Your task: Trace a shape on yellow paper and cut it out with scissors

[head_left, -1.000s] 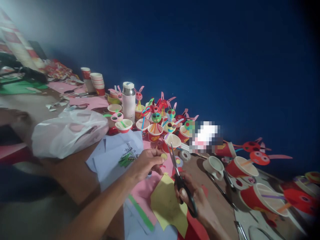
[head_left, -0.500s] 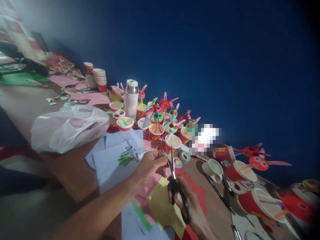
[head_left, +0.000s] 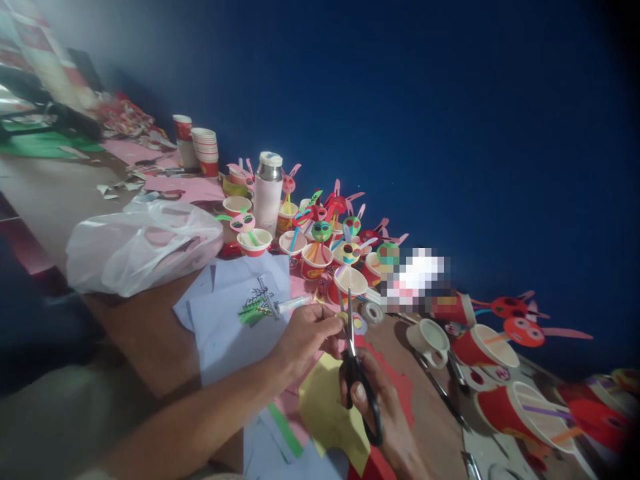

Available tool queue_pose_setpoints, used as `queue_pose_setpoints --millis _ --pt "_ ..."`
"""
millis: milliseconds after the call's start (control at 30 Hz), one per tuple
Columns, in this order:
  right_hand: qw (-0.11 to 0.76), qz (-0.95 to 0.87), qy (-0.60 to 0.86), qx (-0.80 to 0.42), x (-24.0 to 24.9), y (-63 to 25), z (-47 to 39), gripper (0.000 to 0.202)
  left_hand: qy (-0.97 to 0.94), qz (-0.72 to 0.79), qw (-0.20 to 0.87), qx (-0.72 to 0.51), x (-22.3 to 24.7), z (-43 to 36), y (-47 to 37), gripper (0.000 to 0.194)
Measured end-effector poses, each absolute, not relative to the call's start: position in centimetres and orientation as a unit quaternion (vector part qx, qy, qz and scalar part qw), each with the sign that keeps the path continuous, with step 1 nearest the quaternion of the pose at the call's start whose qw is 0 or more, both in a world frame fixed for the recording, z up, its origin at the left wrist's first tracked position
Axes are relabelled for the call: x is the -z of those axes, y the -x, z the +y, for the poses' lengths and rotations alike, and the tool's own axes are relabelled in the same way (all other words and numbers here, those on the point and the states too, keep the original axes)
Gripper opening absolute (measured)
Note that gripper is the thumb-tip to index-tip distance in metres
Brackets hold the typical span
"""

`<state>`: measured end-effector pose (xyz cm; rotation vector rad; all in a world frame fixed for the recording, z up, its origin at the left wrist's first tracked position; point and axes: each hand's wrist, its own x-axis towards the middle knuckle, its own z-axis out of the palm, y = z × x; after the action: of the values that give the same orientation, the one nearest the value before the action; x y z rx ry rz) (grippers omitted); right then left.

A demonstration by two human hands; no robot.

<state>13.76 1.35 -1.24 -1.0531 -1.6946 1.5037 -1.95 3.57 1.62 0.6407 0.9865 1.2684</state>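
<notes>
My left hand (head_left: 306, 339) pinches a small yellow paper piece (head_left: 341, 317) between thumb and fingers, low in the middle of the view. My right hand (head_left: 385, 410) grips black-handled scissors (head_left: 354, 363), whose blades point up and meet the yellow piece. Under both hands lie a yellow paper sheet (head_left: 327, 410), a red sheet (head_left: 395, 387) and pink paper. A white sheet with a green drawing (head_left: 240, 320) lies just left of my left hand.
Several red paper cups with paper rabbit faces on sticks (head_left: 320, 243) crowd the wall side. A steel flask (head_left: 268, 190), stacked cups (head_left: 205, 150), a white plastic bag (head_left: 143, 243), a tape roll (head_left: 371, 312) and a white cup (head_left: 429, 337) sit on the brown table (head_left: 150, 337).
The view has drifted, so the table things sit slightly higher and to the right. Both hands stay together; the scissors have closed in on the yellow piece.
</notes>
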Motion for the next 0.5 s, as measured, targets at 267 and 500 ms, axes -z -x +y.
queue_pose_setpoints --millis 267,500 --pt "0.312 -0.635 0.41 -0.576 1.2 -13.88 1.3 0.047 -0.273 0.429 0.661 -0.551 -1.74 3.66 2.05 0.019" --pt "0.295 -0.635 0.411 -0.584 1.0 -14.26 1.3 0.047 -0.281 0.423 0.666 -0.546 -1.95 3.65 2.32 0.019"
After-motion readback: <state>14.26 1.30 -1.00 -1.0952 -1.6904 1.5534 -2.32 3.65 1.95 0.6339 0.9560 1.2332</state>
